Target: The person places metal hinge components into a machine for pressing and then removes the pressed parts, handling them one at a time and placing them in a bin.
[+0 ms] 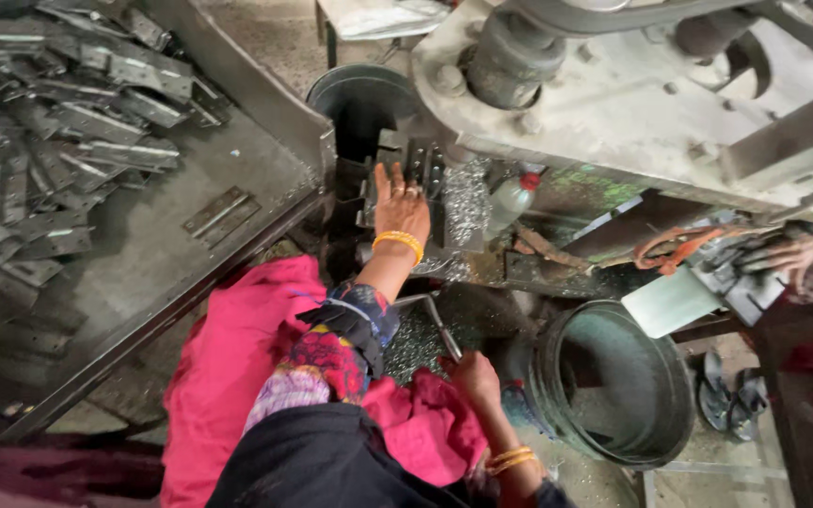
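Note:
My left hand (402,202) reaches forward to the dark metal fixture (416,160) of a drilling machine. Its fingers lie spread and flat against the metal parts clamped there, and a yellow bangle sits on the wrist. My right hand (472,376) is low and close to my body, closed around the end of a bent steel lever (430,312) that runs up toward the fixture. Shiny metal shavings (465,202) are heaped just right of the fixture. A pink cloth (237,357) covers my lap.
A steel tray (143,245) at left holds a pile of several flat hinge plates (49,141). A dark bucket (613,386) stands at lower right and another (359,94) behind the fixture. Another person's hand (788,254) holds parts at far right. The grey machine body (613,103) overhangs.

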